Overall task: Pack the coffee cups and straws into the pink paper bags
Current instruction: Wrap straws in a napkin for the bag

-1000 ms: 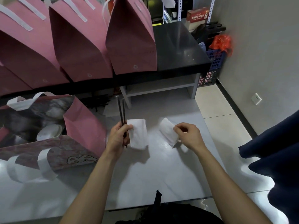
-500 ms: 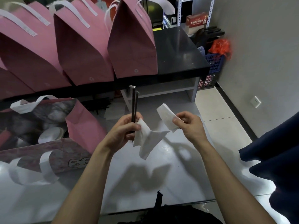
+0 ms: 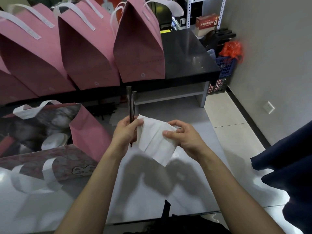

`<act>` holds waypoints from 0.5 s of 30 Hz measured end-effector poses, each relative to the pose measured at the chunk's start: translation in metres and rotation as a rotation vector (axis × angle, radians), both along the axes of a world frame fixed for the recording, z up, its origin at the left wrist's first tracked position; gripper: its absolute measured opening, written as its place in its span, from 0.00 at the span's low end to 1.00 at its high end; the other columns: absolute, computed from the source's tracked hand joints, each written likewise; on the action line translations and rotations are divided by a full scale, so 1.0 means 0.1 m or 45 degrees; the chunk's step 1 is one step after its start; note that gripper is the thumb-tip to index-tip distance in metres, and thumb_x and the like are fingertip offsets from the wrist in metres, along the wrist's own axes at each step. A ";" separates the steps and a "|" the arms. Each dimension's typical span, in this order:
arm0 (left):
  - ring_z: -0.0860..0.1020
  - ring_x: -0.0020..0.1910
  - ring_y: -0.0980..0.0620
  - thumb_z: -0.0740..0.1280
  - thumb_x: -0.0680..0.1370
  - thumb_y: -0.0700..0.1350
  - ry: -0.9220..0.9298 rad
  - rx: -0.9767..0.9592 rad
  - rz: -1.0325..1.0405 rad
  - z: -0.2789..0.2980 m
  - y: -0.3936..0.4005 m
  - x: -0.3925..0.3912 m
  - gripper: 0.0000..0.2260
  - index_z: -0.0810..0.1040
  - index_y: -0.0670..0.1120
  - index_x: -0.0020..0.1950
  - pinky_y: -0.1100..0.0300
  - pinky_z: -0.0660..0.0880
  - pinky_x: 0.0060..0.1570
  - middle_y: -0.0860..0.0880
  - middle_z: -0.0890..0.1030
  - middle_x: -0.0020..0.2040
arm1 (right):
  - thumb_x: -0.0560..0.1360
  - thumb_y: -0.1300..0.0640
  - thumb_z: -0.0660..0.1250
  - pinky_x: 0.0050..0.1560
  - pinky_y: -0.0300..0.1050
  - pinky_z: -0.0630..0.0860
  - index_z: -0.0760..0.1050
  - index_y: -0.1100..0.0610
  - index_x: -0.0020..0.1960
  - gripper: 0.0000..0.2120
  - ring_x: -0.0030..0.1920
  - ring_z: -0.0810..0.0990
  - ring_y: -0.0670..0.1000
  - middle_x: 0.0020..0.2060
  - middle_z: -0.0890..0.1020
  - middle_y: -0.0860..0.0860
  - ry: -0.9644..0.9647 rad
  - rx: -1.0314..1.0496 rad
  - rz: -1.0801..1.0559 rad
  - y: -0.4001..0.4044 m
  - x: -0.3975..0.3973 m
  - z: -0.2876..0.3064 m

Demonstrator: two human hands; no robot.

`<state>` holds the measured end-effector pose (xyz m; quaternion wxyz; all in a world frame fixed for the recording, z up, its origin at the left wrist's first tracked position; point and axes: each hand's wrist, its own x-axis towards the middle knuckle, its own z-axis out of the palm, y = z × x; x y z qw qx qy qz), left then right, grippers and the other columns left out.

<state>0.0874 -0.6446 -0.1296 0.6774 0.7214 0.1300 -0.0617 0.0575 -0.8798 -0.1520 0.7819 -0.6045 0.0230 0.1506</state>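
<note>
A pale grey worktop [image 3: 194, 191] fills the foreground, and behind it a black counter [image 3: 185, 53] carries a row of closed pink paper bags [image 3: 140, 48] with white strap handles. At the far left an open pink bag [image 3: 84, 130] stands on the worktop, and a white cup lid [image 3: 54, 141] is seen inside it, so at least one cup is judged to be packed already; how many cups lie in it cannot be told. Further right, the left hand [image 3: 125, 134] is curled round two dark straws [image 3: 131, 105], which are held upright above the worktop with their upper ends clear of the fingers. Beside the straws, white napkins [image 3: 155, 142] are held between both hands. A second ago the two napkins were held well apart, one in each hand; since then they have been brought together and now overlap in front of the straws. The right hand [image 3: 182, 135] is closed on the right edge of the napkins, which is pinched between thumb and fingers, while the left edge is pinned against the straws by the left thumb. From this it is judged that straws and napkins are being gathered into one bundle, and that the bundle is not yet placed in the open bag at the left. At the far right a dark blue cloth [image 3: 287, 166] hangs at the frame edge.
</note>
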 end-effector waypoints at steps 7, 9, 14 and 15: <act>0.82 0.45 0.62 0.84 0.72 0.58 -0.356 0.519 -0.187 -0.17 -0.01 -0.20 0.16 0.84 0.54 0.52 0.67 0.74 0.45 0.56 0.85 0.50 | 0.78 0.61 0.78 0.42 0.45 0.80 0.83 0.59 0.53 0.06 0.38 0.85 0.53 0.40 0.88 0.57 -0.082 -0.139 -0.230 0.02 0.05 -0.09; 0.82 0.43 0.60 0.85 0.72 0.54 -0.335 0.476 -0.290 -0.19 -0.05 -0.23 0.13 0.86 0.52 0.51 0.62 0.77 0.45 0.54 0.86 0.49 | 0.78 0.61 0.78 0.41 0.44 0.81 0.83 0.58 0.53 0.06 0.39 0.86 0.53 0.42 0.89 0.57 -0.092 -0.138 -0.241 0.03 0.06 -0.11; 0.76 0.39 0.54 0.82 0.76 0.47 -0.270 0.376 -0.297 -0.21 -0.06 -0.21 0.07 0.87 0.48 0.46 0.55 0.73 0.44 0.50 0.86 0.42 | 0.79 0.53 0.77 0.41 0.42 0.79 0.84 0.52 0.47 0.05 0.38 0.84 0.49 0.40 0.88 0.52 -0.105 -0.148 -0.274 0.04 0.05 -0.16; 0.74 0.37 0.56 0.82 0.76 0.48 -0.282 0.381 -0.309 -0.21 -0.04 -0.21 0.06 0.87 0.49 0.46 0.59 0.72 0.41 0.52 0.85 0.40 | 0.80 0.51 0.76 0.43 0.46 0.80 0.84 0.52 0.47 0.06 0.39 0.83 0.50 0.39 0.87 0.52 -0.099 -0.135 -0.286 0.03 0.05 -0.18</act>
